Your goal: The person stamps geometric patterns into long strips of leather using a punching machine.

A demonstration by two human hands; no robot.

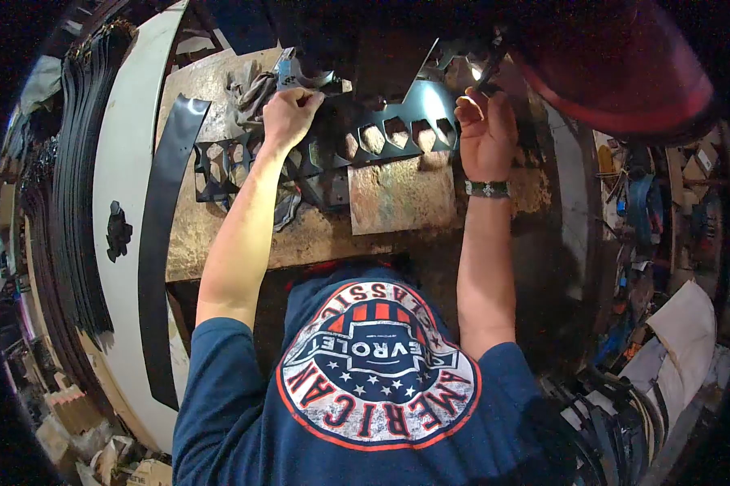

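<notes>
My left hand (290, 118) is over the bench with thumb and fingers pinched together at the back edge of a black strip with a row of cut-out openings (385, 147). What lies between the fingertips is hidden. The strip crosses the bench from left to right, its right end near my right hand (486, 134). That hand is raised, palm showing, with curled fingers around the lower end of a dark lever (488, 71). Under the strip lies a worn, light-coloured board (401, 198). A crumpled grey cloth (251, 95) sits just left of my left hand.
A dark machine body (373, 61) stands over the bench's back, with a big red curved part (624, 73) at upper right. A long black strip (164, 243) and a pale panel (126, 178) stand left. Dark strips (85, 178) hang further left. The wooden bench (211, 251) has a front edge before me.
</notes>
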